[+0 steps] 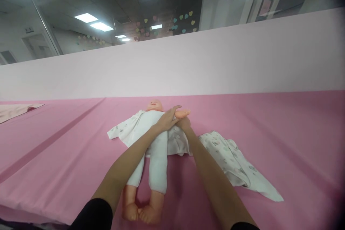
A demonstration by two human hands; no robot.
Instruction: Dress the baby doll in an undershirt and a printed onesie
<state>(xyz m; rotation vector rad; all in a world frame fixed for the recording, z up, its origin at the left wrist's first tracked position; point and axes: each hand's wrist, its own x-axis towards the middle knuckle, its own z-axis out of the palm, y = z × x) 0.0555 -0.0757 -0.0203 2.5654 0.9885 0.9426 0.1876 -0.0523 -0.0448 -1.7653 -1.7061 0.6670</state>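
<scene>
A baby doll (pixel 158 151) with a white cloth body lies on its back, its head away from me and its bare feet towards me. Spread beneath it is a white printed baby shirt (pixel 179 142), with one sleeve stretched out to the left. My left hand (pixel 168 118) is closed around the doll's arm near the wrist, and the doll's hand (pixel 182 114) sticks out past my fingers. Just below that, my right hand (pixel 184 124) is closed against the underside of the doll's hand. What its fingers grip is hidden.
White printed baby trousers (pixel 229 158) lie crumpled to the right of my right forearm. A pink sheet (pixel 67 151) covers the surface. Pale cloth (pixel 16 111) lies at the far left. Behind stands a low white wall (pixel 172 68) with glass above it.
</scene>
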